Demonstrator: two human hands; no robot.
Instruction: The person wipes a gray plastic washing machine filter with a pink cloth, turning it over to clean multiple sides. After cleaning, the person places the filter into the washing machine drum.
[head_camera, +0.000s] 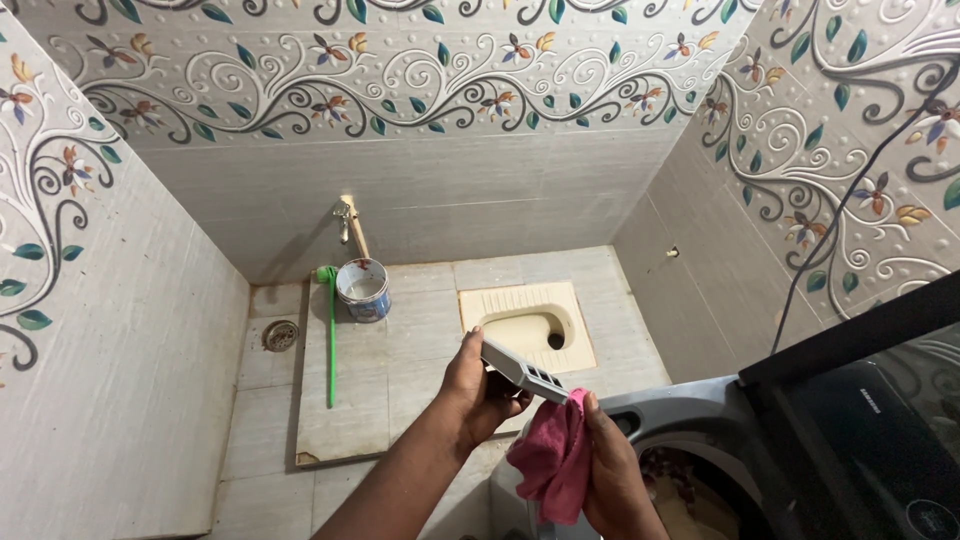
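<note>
Head view, left hand (478, 390) closed around grey plastic tray (522, 371), right hand (610, 470) clutching pink cloth (553, 462) touching tray's right end, washing machine (700, 420) near right, bucket (363, 289) far left.

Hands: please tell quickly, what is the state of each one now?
Left hand: closed around a grey slotted plastic part.
Right hand: closed, holding a pink cloth.

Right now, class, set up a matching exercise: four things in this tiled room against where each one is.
Things:
1. pink cloth
2. grey filter part
3. bucket
4. green-handled brush

Places:
A. under the wall tap
B. in the left hand
C. lying on the floor slab
D. in the right hand

Pairs: 1-D, 2-B, 3-A, 4-C
</note>
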